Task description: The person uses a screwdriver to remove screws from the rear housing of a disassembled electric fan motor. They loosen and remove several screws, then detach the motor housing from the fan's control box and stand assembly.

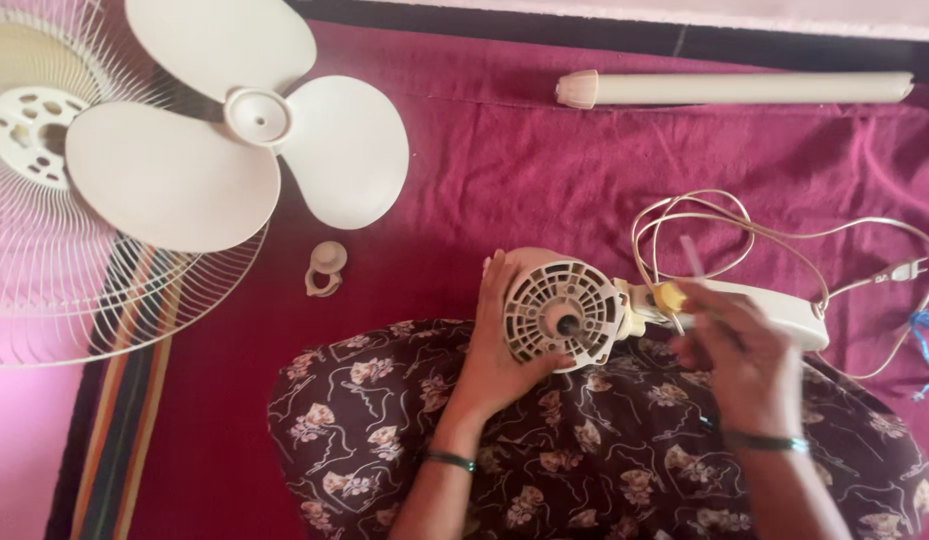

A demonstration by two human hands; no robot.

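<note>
My left hand (500, 335) grips the round cream motor housing (563, 312) of a fan, its vented face and shaft turned up toward me, resting on my lap. My right hand (737, 350) holds a thin screwdriver with a yellow handle (671, 296), its tip at the joint between the housing and the fan's white neck piece (775, 310). The hand is blurred. A pale power cord (745, 225) loops away from the neck to a plug (905, 270) at the right.
A three-bladed cream fan blade (235, 130) lies on a wire grille (75, 260) at the upper left. A small cap nut (326, 268) sits below it on the maroon cloth (505, 170). A long cream tube (735, 88) lies along the top edge.
</note>
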